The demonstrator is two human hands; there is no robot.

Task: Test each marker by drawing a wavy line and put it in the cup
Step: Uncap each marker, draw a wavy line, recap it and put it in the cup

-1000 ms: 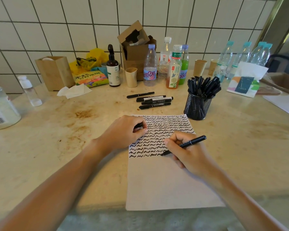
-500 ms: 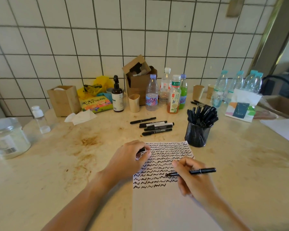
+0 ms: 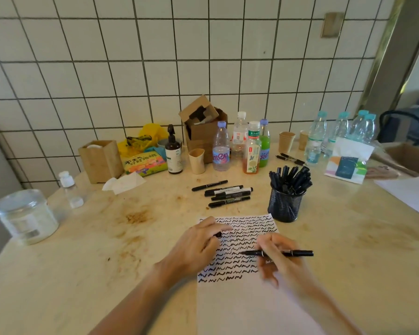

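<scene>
The right hand (image 3: 279, 256) is pinching a black marker (image 3: 277, 253) between thumb and fingers. The marker's long axis is lying nearly level, tip pointing toward 9 o'clock over the paper (image 3: 247, 298), rear end toward 3 o'clock. The left hand (image 3: 198, 245) is resting on the paper's left edge, fingers curled around a small black cap (image 3: 218, 235). The mesh cup (image 3: 286, 206), holding many markers, is standing at 1 o'clock from the paper. Five loose markers (image 3: 224, 193) are lying at 12 o'clock. A bottle label (image 3: 221, 156) is partly reading "nten"; other labels are too small to read.
</scene>
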